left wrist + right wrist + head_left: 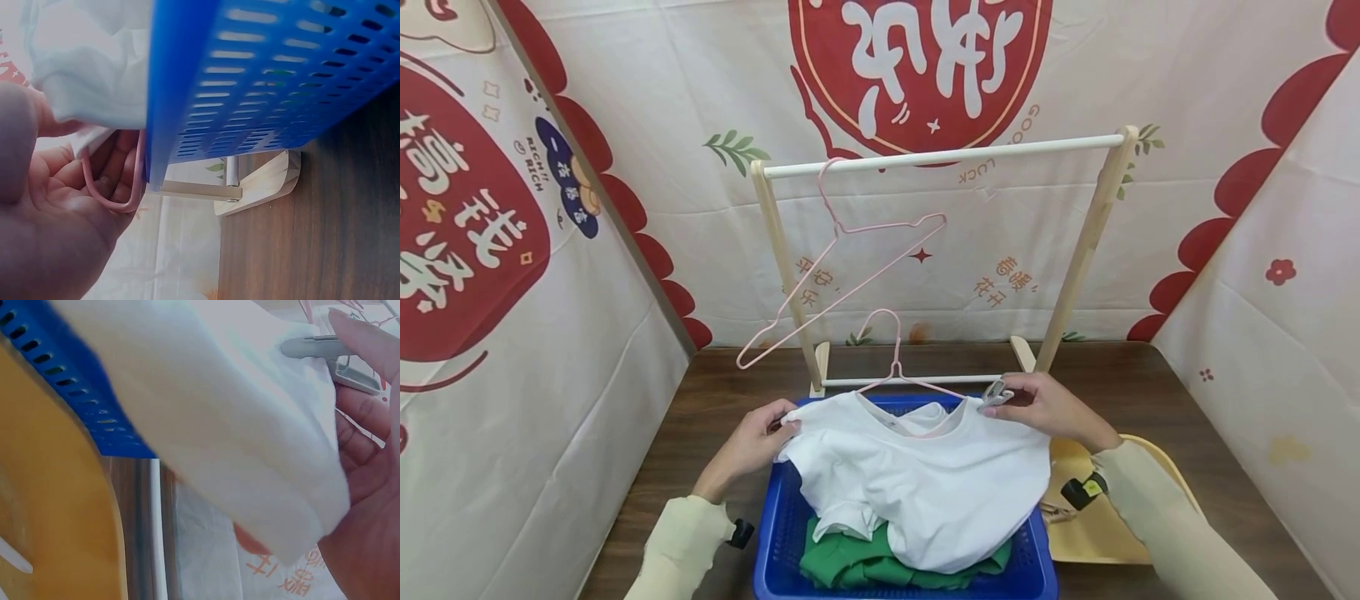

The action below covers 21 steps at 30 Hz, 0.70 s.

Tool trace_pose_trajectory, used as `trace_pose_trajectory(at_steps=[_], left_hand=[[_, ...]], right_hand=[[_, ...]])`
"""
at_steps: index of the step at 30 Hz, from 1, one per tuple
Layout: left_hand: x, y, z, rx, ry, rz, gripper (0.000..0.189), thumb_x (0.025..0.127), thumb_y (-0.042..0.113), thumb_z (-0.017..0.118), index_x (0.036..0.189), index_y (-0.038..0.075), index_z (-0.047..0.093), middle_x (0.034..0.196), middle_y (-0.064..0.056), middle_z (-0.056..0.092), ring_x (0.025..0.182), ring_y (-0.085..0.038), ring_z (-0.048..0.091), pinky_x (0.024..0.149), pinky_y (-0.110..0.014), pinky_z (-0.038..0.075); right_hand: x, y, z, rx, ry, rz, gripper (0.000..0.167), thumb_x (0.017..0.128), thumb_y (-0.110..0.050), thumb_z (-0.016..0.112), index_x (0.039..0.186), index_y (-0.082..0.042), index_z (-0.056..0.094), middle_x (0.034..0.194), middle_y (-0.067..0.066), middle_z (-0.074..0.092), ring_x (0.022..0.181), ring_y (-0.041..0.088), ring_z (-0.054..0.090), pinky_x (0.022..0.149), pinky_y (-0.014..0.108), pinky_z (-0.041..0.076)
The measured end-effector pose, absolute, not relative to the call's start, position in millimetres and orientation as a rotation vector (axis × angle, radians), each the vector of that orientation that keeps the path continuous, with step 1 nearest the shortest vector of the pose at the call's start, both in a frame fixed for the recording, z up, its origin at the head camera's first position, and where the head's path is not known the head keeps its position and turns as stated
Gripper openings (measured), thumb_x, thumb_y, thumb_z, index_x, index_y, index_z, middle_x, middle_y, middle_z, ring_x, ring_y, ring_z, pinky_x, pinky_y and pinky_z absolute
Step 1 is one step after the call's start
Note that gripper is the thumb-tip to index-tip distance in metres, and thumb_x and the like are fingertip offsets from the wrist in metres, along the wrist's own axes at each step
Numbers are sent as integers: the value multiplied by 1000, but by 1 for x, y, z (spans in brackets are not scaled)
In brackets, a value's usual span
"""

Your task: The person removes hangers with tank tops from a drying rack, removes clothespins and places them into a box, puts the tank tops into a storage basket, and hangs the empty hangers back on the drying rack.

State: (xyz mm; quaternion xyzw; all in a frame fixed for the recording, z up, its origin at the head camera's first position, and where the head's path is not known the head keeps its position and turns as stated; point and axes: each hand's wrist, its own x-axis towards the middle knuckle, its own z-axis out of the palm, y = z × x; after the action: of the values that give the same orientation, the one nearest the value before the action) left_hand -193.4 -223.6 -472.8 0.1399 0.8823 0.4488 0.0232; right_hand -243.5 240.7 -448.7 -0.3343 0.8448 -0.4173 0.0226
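Observation:
A white T-shirt (917, 483) is draped on a pink hanger (897, 367), whose hook and upper arms rise out of the neck opening. My left hand (766, 440) pinches the shirt's left shoulder. In the left wrist view, the hanger's rounded end (115, 205) shows beside the fingers of that hand. At the right side of the collar my right hand (1048, 407) holds a grey clothespin (996, 394). Its tip lies over the white cloth in the right wrist view, with the thumb at its other end. The shirt lies over a blue basket (767, 533).
Green cloth (857, 562) lies in the basket under the shirt. Behind stands a wooden rack with a white rod (970, 154), from which an empty pink hanger (842, 275) hangs at the left. A yellow tray (1112, 533) with clothespins (1057, 512) sits right of the basket.

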Motion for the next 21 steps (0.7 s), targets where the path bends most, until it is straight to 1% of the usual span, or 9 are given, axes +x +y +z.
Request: trace_pose_trajectory(at_steps=[4, 10, 14, 17, 20, 21], left_hand=[[-194, -225, -476, 456, 2723, 1424, 6, 98, 14, 62, 102, 15, 65, 94, -1, 65, 83, -19, 58, 74, -28, 51], [-195, -224, -477, 469, 2733, 1421, 8, 97, 12, 64, 102, 16, 67, 92, 0, 66, 80, -18, 58, 70, -26, 50], [-195, -224, -476, 481, 2763, 1382, 14, 96, 10, 64, 106, 17, 69, 95, 1, 68, 80, -17, 58, 70, -26, 50], [-194, -224, -476, 490, 2775, 1364, 16, 96, 9, 63, 108, 17, 70, 96, 1, 69, 79, -15, 58, 69, -26, 49], [-194, -224, -476, 474, 2766, 1353, 14, 97, 10, 62, 108, 17, 69, 96, 1, 68, 79, -16, 58, 70, -26, 49], [-194, -224, -476, 462, 2755, 1349, 13, 98, 11, 62, 107, 18, 69, 96, 1, 68, 80, -16, 58, 70, -27, 49]], right_hand=[[-243, 240, -447, -1043, 2607, -1317, 17, 86, -11, 77, 99, -18, 69, 88, -5, 68, 70, 9, 60, 66, 23, 54], [-241, 241, -444, -1069, 2564, -1379, 21, 87, -11, 76, 107, -12, 69, 92, 5, 70, 67, 11, 61, 63, 23, 54], [-241, 241, -445, -1096, 2571, -1389, 23, 87, -7, 75, 110, -7, 69, 92, 4, 71, 69, 10, 62, 63, 23, 55], [-240, 240, -445, -1110, 2577, -1389, 23, 87, -6, 75, 110, -7, 69, 93, 3, 71, 70, 10, 63, 65, 23, 55], [-234, 235, -438, -1102, 2601, -1377, 21, 87, -7, 75, 108, -7, 70, 90, 6, 71, 67, 10, 62, 63, 22, 54], [-232, 233, -435, -1103, 2608, -1375, 21, 87, -5, 75, 107, -6, 70, 89, 7, 71, 66, 12, 62, 62, 22, 54]])
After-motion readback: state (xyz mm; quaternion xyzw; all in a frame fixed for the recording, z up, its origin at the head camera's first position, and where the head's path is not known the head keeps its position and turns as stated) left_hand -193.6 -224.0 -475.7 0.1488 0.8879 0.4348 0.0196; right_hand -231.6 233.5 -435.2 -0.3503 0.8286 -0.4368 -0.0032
